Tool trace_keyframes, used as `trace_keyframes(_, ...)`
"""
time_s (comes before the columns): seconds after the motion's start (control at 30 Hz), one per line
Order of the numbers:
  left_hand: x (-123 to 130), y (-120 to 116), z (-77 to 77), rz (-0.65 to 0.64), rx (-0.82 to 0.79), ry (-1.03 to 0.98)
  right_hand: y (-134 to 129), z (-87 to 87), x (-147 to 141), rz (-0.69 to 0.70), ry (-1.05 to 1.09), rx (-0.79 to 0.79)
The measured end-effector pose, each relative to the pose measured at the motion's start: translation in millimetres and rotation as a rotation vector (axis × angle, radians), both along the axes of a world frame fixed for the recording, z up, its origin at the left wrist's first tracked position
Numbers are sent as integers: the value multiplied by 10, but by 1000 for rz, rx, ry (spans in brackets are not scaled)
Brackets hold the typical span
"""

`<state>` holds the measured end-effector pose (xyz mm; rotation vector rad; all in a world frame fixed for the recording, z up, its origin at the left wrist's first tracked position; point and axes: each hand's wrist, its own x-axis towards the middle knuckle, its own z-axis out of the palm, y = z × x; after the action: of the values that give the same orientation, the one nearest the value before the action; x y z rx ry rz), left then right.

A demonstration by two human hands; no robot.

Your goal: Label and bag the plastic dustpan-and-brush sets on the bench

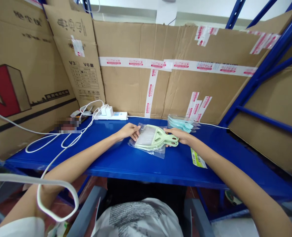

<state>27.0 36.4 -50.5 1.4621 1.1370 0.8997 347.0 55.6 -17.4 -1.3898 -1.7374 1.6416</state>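
A pale green brush and dustpan set (158, 138) lies over the middle of the blue table, its white bristles toward the left and its looped handles toward the right. Clear plastic wrap (158, 152) surrounds its bristle end. My left hand (130, 131) pinches the wrap's upper left edge between thumb and curled fingers. At the handle end, my right hand (177, 134) grips the set, with the thumb above and fingertips showing below; part of the hand is hidden behind the handles.
Light blue items in clear wrap (181, 123) lie behind my right hand. A yellow-green packet (197, 159) is near the right forearm. A white power strip (118, 116) and looping white cables (71, 140) occupy the left. Cardboard walls (131, 89) enclose the blue table (136, 164).
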Motion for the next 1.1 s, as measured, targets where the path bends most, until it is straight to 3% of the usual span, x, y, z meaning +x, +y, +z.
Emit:
trace_keyframes(0.17,3,7,37,35,5,51,292,308,-223,32,-79,122)
trace_keyframes(0.33,-21,54,27,76,24,31,459,613,-373,-72,-226,406)
trace_keyframes(0.63,-52,48,38,100,-22,9,440,927,-394,-141,-384,657)
trace_keyframes(0.77,-46,20,57,66,-57,2,430,1143,-389,-222,-368,691)
trace_keyframes(0.9,-29,7,48,72,-79,-32,416,1382,-588,-214,-504,747)
trace_keyframes(1.1,-23,72,-1,326,-26,-186,317,1620,-1103,-74,-771,933)
